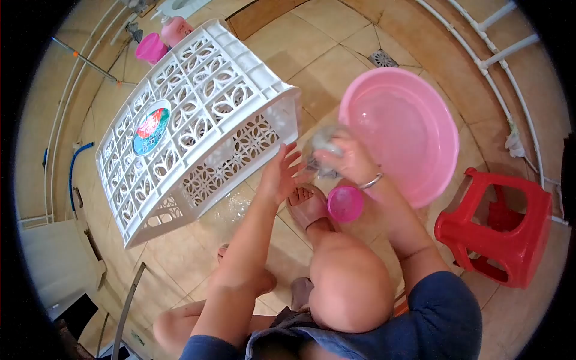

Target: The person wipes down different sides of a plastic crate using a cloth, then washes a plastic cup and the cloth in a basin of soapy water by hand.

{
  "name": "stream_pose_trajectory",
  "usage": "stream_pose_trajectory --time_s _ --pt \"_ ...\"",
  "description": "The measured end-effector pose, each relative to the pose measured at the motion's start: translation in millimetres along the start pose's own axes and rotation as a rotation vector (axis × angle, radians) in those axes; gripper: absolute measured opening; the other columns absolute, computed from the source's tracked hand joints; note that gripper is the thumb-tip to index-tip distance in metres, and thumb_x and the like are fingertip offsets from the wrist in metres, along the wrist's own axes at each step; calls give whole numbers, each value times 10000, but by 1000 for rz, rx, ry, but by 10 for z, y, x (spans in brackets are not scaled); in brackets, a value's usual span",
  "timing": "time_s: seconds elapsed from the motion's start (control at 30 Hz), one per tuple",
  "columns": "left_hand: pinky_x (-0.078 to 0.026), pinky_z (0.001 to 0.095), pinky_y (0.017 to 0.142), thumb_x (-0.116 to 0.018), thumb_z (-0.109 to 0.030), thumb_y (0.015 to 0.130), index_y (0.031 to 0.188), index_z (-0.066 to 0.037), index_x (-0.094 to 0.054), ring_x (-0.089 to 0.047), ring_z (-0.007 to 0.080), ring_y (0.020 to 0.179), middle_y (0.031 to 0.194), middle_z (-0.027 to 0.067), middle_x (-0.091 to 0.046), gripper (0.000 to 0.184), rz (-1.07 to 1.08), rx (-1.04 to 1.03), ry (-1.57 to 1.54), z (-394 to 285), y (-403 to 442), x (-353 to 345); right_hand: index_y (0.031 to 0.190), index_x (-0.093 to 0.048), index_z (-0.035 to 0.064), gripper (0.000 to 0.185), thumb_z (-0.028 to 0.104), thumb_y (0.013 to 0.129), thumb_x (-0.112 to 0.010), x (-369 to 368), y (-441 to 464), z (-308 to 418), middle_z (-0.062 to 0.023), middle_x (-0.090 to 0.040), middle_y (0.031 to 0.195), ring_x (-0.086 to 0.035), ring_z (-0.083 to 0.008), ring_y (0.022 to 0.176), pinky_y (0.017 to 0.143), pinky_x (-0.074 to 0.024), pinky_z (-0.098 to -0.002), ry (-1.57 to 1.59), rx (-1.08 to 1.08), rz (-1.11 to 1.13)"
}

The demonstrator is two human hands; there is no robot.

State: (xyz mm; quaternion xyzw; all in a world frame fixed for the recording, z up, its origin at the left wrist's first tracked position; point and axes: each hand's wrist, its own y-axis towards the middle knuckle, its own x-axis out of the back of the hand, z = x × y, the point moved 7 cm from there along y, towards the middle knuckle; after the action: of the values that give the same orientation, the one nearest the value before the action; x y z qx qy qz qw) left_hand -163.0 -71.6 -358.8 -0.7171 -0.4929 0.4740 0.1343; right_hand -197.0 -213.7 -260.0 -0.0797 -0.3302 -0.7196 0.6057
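Note:
My right hand [351,161], a metal bangle on its wrist, is closed round a blurred, wet, greyish-white wad [324,141]; whether it is a cloth or a scrubber I cannot tell. Just left of it is my left hand [280,175], fingers spread and nothing held. Beyond the left hand, a large white plastic basket [195,129] with cut-out patterns and an oval colored label lies tipped over on the floor. A pink basin [399,129] with water in it stands to the right of my right hand. Below that hand is a small magenta cup [345,203].
On the right stands a red plastic stool [501,225]. Behind the basket are a pink bucket [151,48] and a pink bottle [175,30]. A floor drain [382,59] lies behind the basin. White pipes [492,75] run along the right wall. The tiles [231,207] look wet.

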Motion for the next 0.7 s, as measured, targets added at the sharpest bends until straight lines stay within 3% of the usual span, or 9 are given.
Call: stream_pose_trajectory --time_s 0.1,0.23,0.3,0.43,0.5,0.53,0.57,0.63,0.7 --pt "-425 409 887 -341 -340 919 1148 -42 -481 -520 251 1011 1092 114 -540 401 163 -113 -229 -62 82 -130 888 -556 18 199 129 751 -648 -444 67 269 -66 -574 793 -560 -205 706 653 -455 -308 -25 -6 104" --pt "-465 408 842 -276 -261 937 1105 -25 -496 -535 254 1000 1066 110 -558 364 108 -176 -214 -149 123 -49 920 -518 7 237 115 754 -648 -710 5 182 -72 -577 823 -564 -203 751 683 -449 -313 191 -153 10" --pt "-493 358 757 -299 -184 934 1114 -42 -482 -556 215 931 1043 83 -562 294 -45 -131 -220 -43 117 0 925 -475 27 274 146 738 -636 -551 -80 -120 -158 -565 874 -564 -299 770 678 -448 -384 285 -336 -117" --pt "-469 317 633 -346 -90 919 1135 -85 -434 -546 175 821 969 48 -554 234 47 -105 -133 163 144 -152 953 -475 16 294 157 748 -632 -207 -331 -430 -169 -561 870 -565 -292 751 667 -452 -377 55 -378 -166" --pt "-465 372 701 -337 -155 937 1140 -95 -430 -539 223 876 995 76 -542 231 -25 -158 -143 265 188 -86 1017 -462 -5 370 170 745 -640 -126 -579 -453 -189 -551 888 -555 -302 770 688 -447 -371 -28 -391 -128" --pt "-465 372 701 -337 -155 937 1140 -95 -430 -539 223 876 995 76 -542 231 -19 -144 -146 333 228 -25 1082 -451 -7 419 164 745 -631 -190 -769 -508 -206 -536 958 -534 -316 870 766 -430 -374 48 -668 64" --pt "-457 400 754 -340 -164 938 1131 -75 -435 -533 239 911 1008 89 -541 233 -36 -148 -215 354 260 117 1082 -451 -7 419 164 745 -631 -190 -944 -513 -206 -536 958 -534 -316 870 766 -430 -374 39 -679 59" --pt "-450 428 806 -342 -174 939 1123 -56 -439 -526 254 946 1020 101 -540 240 -51 -147 -287 356 269 334 1113 -445 -6 436 138 737 -613 -373 -1212 -442 -213 -503 1038 -502 -351 950 838 -399 -410 -236 -334 240" --pt "-400 467 903 -340 -194 940 1110 -16 -442 -505 284 1007 1068 124 -528 266 -160 -139 -319 385 193 584 1154 -427 5 483 124 725 -615 -468 -1465 -494 -220 -485 1079 -467 -374 1002 880 -375 -423 -445 -319 276"
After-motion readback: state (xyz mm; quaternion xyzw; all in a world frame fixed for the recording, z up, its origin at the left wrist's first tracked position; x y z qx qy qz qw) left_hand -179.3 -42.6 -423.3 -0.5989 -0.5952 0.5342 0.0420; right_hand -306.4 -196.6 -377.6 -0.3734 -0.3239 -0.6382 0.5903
